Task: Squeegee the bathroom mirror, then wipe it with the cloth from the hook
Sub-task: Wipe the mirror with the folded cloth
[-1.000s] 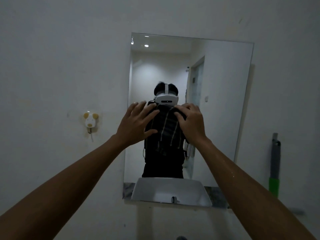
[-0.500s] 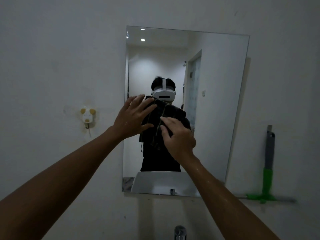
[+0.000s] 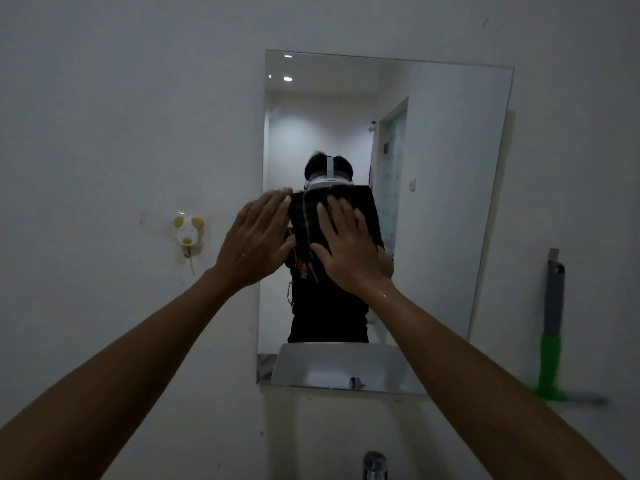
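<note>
Moved: right hand (image 3: pixel 349 251) is now lying flat on the dark cloth (image 3: pixel 363 209).
Hands: left hand (image 3: pixel 256 240) is pressing too, fingers spread.
Job: wiping the mirror (image 3: pixel 450 168) is going on.

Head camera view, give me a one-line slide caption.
Both hands, left hand and right hand, press a dark cloth against the mirror; squeegee set aside.

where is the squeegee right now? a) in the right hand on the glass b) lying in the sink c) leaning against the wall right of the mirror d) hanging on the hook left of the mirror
c: the squeegee stands against the wall to the right of the mirror, while both hands press the cloth on the glass.
</note>
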